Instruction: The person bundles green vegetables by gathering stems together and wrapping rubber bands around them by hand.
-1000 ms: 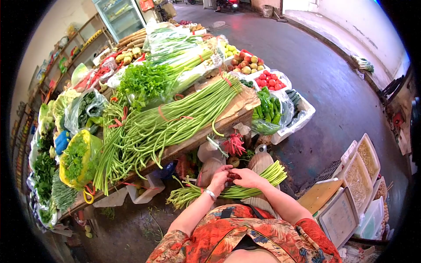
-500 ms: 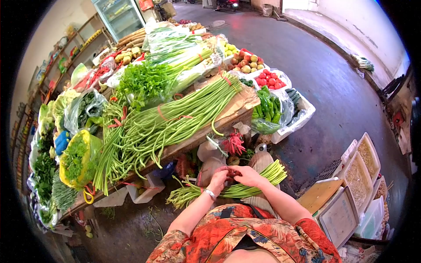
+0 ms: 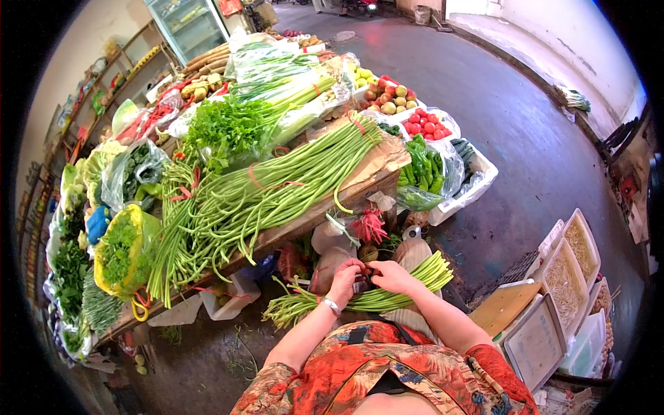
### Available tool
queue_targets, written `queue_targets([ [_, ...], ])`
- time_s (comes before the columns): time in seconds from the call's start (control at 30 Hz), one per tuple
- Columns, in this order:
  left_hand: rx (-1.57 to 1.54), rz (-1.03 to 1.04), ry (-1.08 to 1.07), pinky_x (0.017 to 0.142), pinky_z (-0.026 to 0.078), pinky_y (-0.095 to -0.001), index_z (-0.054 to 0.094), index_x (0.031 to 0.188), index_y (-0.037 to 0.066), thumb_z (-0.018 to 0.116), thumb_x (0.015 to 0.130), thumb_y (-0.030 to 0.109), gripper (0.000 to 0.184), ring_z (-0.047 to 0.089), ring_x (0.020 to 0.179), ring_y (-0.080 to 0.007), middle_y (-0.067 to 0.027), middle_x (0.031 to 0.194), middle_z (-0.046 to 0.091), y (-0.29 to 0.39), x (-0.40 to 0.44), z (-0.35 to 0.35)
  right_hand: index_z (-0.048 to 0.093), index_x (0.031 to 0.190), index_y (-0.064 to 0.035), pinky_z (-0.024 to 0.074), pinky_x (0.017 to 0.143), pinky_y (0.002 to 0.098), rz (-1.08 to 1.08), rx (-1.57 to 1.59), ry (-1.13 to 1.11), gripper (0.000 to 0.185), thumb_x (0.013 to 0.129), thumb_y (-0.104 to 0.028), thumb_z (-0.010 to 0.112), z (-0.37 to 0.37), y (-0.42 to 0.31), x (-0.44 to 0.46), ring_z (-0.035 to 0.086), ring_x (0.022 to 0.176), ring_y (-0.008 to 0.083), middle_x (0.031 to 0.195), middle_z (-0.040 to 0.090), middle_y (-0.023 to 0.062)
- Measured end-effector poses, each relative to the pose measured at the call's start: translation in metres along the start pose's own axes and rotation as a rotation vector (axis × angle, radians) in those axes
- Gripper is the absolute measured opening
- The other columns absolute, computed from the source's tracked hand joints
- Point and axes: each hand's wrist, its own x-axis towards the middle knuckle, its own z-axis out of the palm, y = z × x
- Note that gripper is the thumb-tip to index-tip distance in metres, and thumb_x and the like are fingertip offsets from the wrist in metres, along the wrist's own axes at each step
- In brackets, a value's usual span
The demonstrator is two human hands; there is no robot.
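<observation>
A bundle of long green stalks [image 3: 422,283] lies across my lap, its thin frayed ends to the left and the thicker stalks to the right. Just above its middle, my left hand [image 3: 346,279] and my right hand [image 3: 391,278] meet with fingers bent and pinched together. Something small and dark shows between the fingertips, too small to make out. Beyond my hands, a bunch of red strips [image 3: 369,227] hangs at the table edge. Tied long beans [image 3: 277,187] are heaped on the wooden table [image 3: 304,220] in front of me.
Celery [image 3: 228,128] and bagged greens cover the table. A yellow bag of greens [image 3: 124,252] is at its left end. White boxes hold green peppers [image 3: 422,169] and tomatoes [image 3: 427,126]. Several shallow trays [image 3: 564,277] and a wooden board [image 3: 505,308] stand at my right.
My fingertips have shifted slightly over the bundle, and a small dark gap between them shows more clearly. The bundle and the table goods stay where they were.
</observation>
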Motion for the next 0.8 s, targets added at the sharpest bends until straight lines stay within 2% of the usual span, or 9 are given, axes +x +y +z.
queue_targets([
  [0.07, -0.023, -0.004, 0.006, 0.080, 0.052, -0.0371, 0.062, 0.085, 0.007, 0.050, 0.089, 0.004, 0.012, 0.066, 0.087, -0.0220, -0.0072, 0.090, 0.068, -0.004, 0.004, -0.002, 0.052, 0.128, -0.0031, 0.0510, 0.077, 0.0419, 0.011, 0.003, 0.007, 0.049, 0.080, -0.014, 0.059, 0.001, 0.000, 0.000, 0.066, 0.085, 0.0354, 0.091, 0.067, 0.0211],
  [0.17, -0.066, 0.022, 0.020, 0.080, 0.053, -0.0370, 0.062, 0.087, 0.006, 0.052, 0.089, 0.003, 0.011, 0.067, 0.087, -0.0224, -0.0080, 0.092, 0.068, -0.006, 0.006, -0.002, 0.056, 0.125, -0.0043, 0.0513, 0.077, 0.0416, 0.085, 0.064, 0.147, 0.046, 0.080, -0.015, 0.059, 0.001, -0.009, -0.003, 0.066, 0.085, 0.0354, 0.091, 0.067, 0.0202],
  [0.23, -0.085, 0.053, 0.030, 0.080, 0.053, -0.0366, 0.062, 0.089, 0.005, 0.052, 0.088, 0.002, 0.010, 0.067, 0.087, -0.0226, -0.0085, 0.093, 0.068, -0.002, 0.004, 0.001, 0.055, 0.124, -0.0009, 0.0500, 0.083, 0.0450, 0.206, 0.095, 0.098, 0.045, 0.082, -0.016, 0.060, -0.006, -0.018, -0.004, 0.063, 0.097, 0.0409, 0.099, 0.066, 0.0236],
  [0.27, -0.108, 0.082, 0.032, 0.080, 0.053, -0.0355, 0.062, 0.091, 0.005, 0.053, 0.088, 0.002, 0.010, 0.067, 0.086, -0.0221, -0.0089, 0.095, 0.069, 0.000, 0.002, 0.004, 0.055, 0.124, -0.0009, 0.0500, 0.083, 0.0450, 0.206, 0.096, 0.098, 0.045, 0.082, -0.016, 0.060, -0.005, -0.014, -0.002, 0.063, 0.097, 0.0409, 0.099, 0.066, 0.0236],
  [0.33, -0.130, 0.111, 0.035, 0.080, 0.053, -0.0345, 0.062, 0.093, 0.004, 0.054, 0.087, 0.002, 0.010, 0.067, 0.085, -0.0217, -0.0094, 0.096, 0.069, 0.000, 0.002, 0.004, 0.056, 0.124, -0.0007, 0.0504, 0.082, 0.0452, 0.121, -0.061, -0.057, 0.046, 0.080, -0.016, 0.060, -0.005, -0.008, 0.001, 0.064, 0.094, 0.0403, 0.097, 0.067, 0.0233],
  [0.43, -0.109, 0.117, 0.026, 0.079, 0.053, -0.0331, 0.063, 0.094, 0.004, 0.055, 0.087, 0.002, 0.011, 0.066, 0.085, -0.0204, -0.0093, 0.098, 0.069, 0.001, 0.001, 0.003, 0.059, 0.118, 0.0003, 0.0508, 0.081, 0.0450, 0.047, 0.040, -0.063, 0.043, 0.079, -0.016, 0.060, -0.005, -0.008, -0.001, 0.064, 0.093, 0.0397, 0.097, 0.067, 0.0234],
  [0.57, -0.081, 0.092, 0.019, 0.080, 0.053, -0.0349, 0.062, 0.096, 0.003, 0.054, 0.087, 0.002, 0.013, 0.065, 0.086, -0.0204, -0.0094, 0.100, 0.068, 0.003, 0.000, 0.004, 0.061, 0.114, 0.0001, 0.0511, 0.082, 0.0442, 0.060, 0.057, -0.054, 0.039, 0.079, -0.017, 0.060, -0.004, -0.007, -0.001, 0.064, 0.094, 0.0392, 0.099, 0.067, 0.0229],
  [0.73, -0.157, 0.123, 0.031, 0.081, 0.053, -0.0381, 0.060, 0.101, 0.003, 0.052, 0.086, 0.000, 0.018, 0.065, 0.089, -0.0226, -0.0105, 0.105, 0.066, -0.003, 0.004, 0.002, 0.063, 0.111, -0.0014, 0.0510, 0.081, 0.0437, 0.180, -0.024, -0.012, 0.037, 0.079, -0.018, 0.061, -0.003, -0.008, 0.000, 0.064, 0.092, 0.0384, 0.099, 0.067, 0.0218],
  [0.8, -0.177, 0.142, 0.030, 0.073, 0.052, -0.0298, 0.062, 0.103, 0.005, 0.050, 0.084, -0.002, 0.023, 0.063, 0.086, -0.0163, -0.0064, 0.101, 0.066, -0.002, 0.005, 0.002, 0.063, 0.110, -0.0020, 0.0508, 0.080, 0.0440, 0.155, -0.013, -0.081, 0.035, 0.079, -0.018, 0.061, -0.007, -0.014, -0.001, 0.064, 0.092, 0.0383, 0.099, 0.067, 0.0215],
])
